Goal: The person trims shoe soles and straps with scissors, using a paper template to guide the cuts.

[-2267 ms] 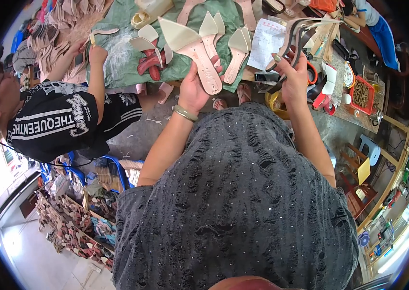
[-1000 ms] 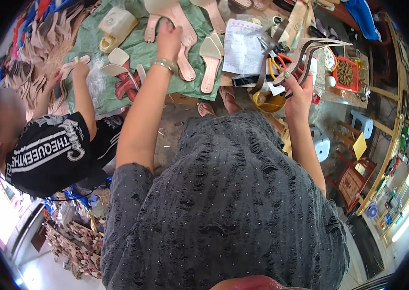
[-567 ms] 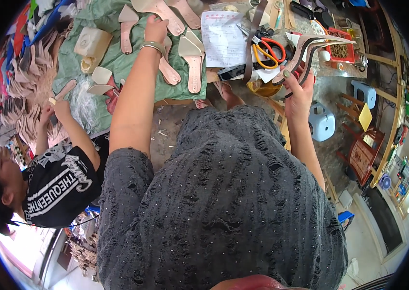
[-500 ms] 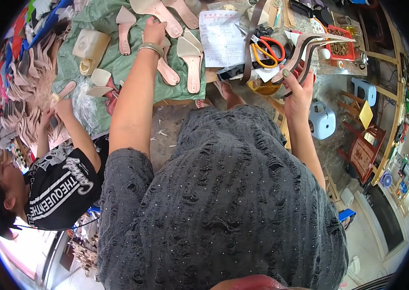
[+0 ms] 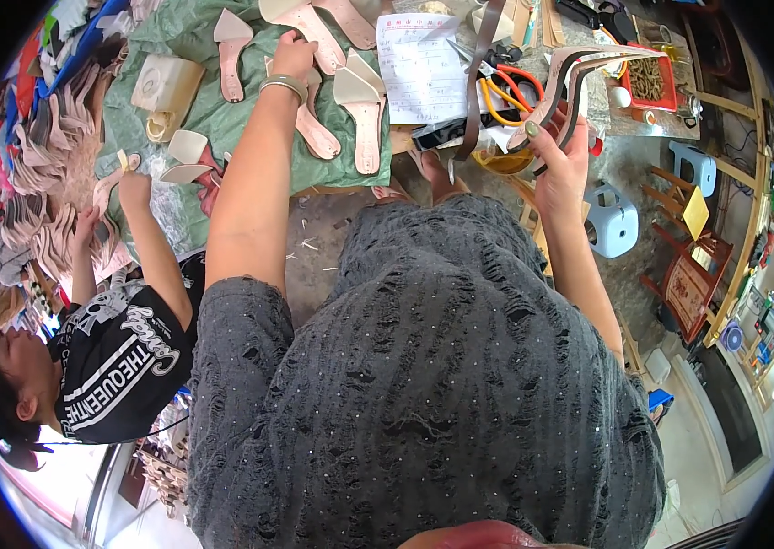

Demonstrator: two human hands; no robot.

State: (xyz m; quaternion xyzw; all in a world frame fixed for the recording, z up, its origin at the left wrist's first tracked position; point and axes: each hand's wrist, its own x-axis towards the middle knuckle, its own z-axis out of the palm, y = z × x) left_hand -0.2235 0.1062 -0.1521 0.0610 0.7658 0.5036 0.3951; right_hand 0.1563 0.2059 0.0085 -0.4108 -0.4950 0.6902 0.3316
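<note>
Head view: left hand (image 5: pixel 294 57) pinching far pink sole (image 5: pixel 298 18), right hand (image 5: pixel 559 156) clamping stacked soles (image 5: pixel 579 73); best lifted flat, clear of neighbours.

Centre: shoe soles (image 5: pixel 364 110) lie on a cloth (image 5: pixel 213 114) spread over the workbench.
Right: a paper sheet (image 5: pixel 424 69) beside the soles; scissors (image 5: pixel 501 91) just right of it.
Left: a co-worker (image 5: pixel 103 357) beside stacked soles (image 5: pixel 39 174).

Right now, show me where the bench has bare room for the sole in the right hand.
Bare green cloth lies between the cream container and the pale soles by the left hand. Around the printed sheet, orange-handled scissors and red tray, near the right hand, it is crowded.
</note>
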